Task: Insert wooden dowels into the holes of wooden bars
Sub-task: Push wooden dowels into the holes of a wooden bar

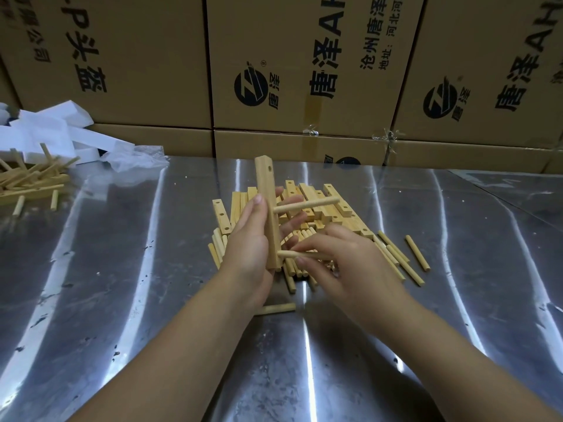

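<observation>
Head view: both forearms reach in from the near edge and meet at ctr over the shiny sheet-metal table (pixel 122 269). The left hand (pixel 253 239) stands edge-up, palm facing right, thumb up along the near face and fingers curled round the far side of a light rectangular wooden bar (pixel 268 190), gripping it approx upright w/ an open hole near its top. One round wooden dowel (pixel 304 205) sticks out horiz. to the right from the bar's middle. The right hand (pixel 344 263) lies back-up, fingers pointing left, pinching a second pale wooden dowel (pixel 292 254) whose tip meets the bar's lower end. Behind and under the hands: a heap of drilled wooden bars (pixel 332 205) w/ loose dowels (pixel 396 254) spread to the right. Far left: white foam blocks (pixel 45 129) and another wood pile (pixel 27 181). Far side: printed brown cardboard boxes (pixel 304 56).
</observation>
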